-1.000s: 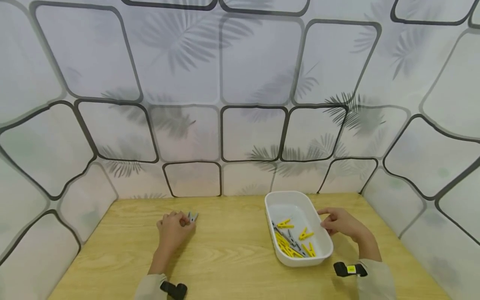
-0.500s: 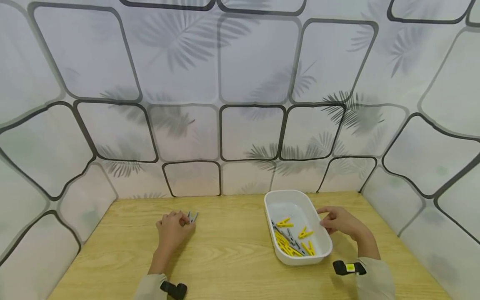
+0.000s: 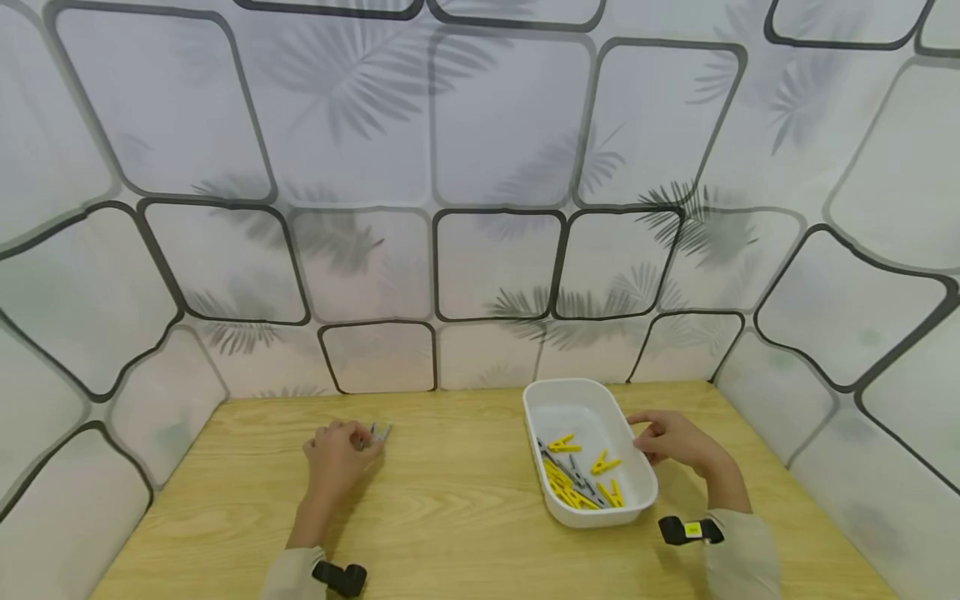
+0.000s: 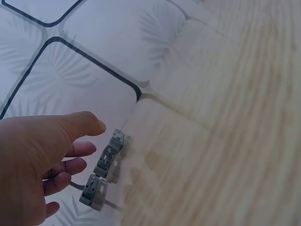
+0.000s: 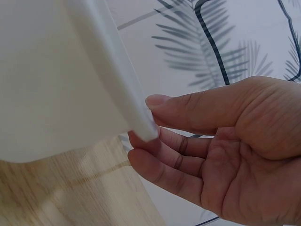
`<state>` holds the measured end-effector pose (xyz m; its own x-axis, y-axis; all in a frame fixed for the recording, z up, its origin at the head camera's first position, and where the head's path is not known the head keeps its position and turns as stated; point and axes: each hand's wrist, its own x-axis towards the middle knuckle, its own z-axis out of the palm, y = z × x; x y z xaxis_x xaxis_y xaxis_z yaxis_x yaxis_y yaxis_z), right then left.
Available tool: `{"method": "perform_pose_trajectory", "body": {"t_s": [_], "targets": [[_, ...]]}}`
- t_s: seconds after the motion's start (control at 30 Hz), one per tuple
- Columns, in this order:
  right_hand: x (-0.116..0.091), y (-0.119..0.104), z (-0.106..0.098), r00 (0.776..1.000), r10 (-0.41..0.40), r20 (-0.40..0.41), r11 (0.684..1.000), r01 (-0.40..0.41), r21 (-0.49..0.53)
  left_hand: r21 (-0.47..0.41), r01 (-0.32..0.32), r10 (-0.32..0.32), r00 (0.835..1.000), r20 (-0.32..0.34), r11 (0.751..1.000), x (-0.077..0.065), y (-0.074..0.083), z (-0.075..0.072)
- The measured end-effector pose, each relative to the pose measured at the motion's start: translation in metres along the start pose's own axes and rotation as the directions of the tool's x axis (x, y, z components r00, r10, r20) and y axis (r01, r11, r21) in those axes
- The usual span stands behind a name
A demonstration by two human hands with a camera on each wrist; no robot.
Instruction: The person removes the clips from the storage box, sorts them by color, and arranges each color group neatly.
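Note:
My left hand [image 3: 333,454] lies low over the left side of the table, fingers loosely bent and holding nothing. Right by its fingertips are grey clothespins [image 4: 104,162], lined up on the tabletop in the left wrist view; the hand partly covers them in the head view. On the right, my right hand [image 3: 678,440] pinches the rim of a white plastic basin [image 3: 570,408], thumb on the outer edge and fingers beneath it in the right wrist view. Inside the basin lie several yellow clothespins [image 3: 564,487] and grey ones [image 3: 581,481], mostly heaped along its left side.
A light wood-grain table [image 3: 450,500] spans the front. Patterned wall panels [image 3: 487,350] with leaf prints enclose it at the back and both sides. Black straps with small cameras sit on both wrists over beige sleeves [image 3: 738,550].
The head view has turned slightly to the right. Both hands, the basin and the clothespins keep their places on the table.

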<state>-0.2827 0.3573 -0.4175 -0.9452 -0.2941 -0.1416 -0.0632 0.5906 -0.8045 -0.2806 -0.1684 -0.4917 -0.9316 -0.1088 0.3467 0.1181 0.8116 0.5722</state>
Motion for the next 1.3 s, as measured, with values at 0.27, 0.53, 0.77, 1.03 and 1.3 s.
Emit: {"method": "perform_pose_trajectory", "body": {"t_s": [0.27, 0.53, 0.77, 1.03, 1.3], "targets": [[0.005, 0.001, -0.003, 1.000, -0.020, 0.000, 1.000, 0.020, 0.003, -0.039, -0.046, 0.047, 0.999, 0.018, 0.998, 0.005, 0.020, -0.007], [0.005, -0.002, -0.005, 1.000, -0.016, -0.010, 1.000, 0.016, -0.015, -0.091, -0.176, 0.179, 0.984, 0.025, 0.980, 0.005, 0.065, 0.010], [0.001, 0.001, -0.004, 1.000, -0.009, -0.013, 1.000, 0.008, -0.020, -0.112, -0.362, 0.372, 0.924, 0.086, 0.925, 0.005, 0.116, 0.037], [-0.001, 0.004, -0.001, 1.000, -0.001, -0.022, 1.000, 0.001, -0.004, -0.102, -0.550, 0.559, 0.812, 0.165, 0.829, 0.018, 0.175, 0.052], [0.001, 0.001, 0.000, 1.000, 0.000, -0.026, 1.000, -0.001, -0.014, -0.014, -0.682, 0.656, 0.698, 0.286, 0.732, 0.018, 0.228, 0.070]]}}
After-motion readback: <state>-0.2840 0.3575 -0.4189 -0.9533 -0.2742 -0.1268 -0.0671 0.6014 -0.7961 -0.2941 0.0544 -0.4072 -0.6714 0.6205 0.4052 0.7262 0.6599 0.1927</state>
